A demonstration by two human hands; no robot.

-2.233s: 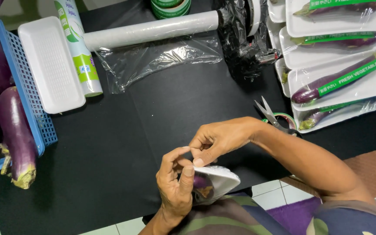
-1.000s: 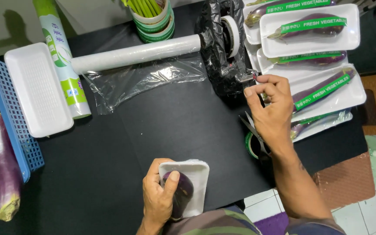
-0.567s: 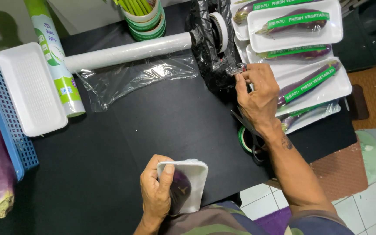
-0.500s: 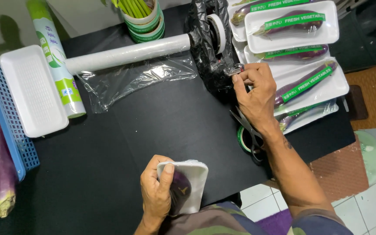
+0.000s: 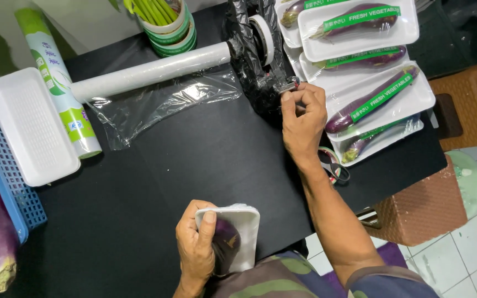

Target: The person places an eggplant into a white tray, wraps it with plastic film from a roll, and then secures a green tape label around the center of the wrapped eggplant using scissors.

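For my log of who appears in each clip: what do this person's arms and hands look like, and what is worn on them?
Both arms are bare to above the elbow: no gloves, watch or rings visible on the left hand or the right hand. A small dark mark sits on the right forearm. A camouflage-patterned short sleeve shows at the bottom edge.

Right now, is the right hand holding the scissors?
No, the right hand is up at the tape dispenser, pinching at its end, while the scissors lie on the table beneath the forearm.

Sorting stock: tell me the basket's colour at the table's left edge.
Blue basket, clearest in the head view.
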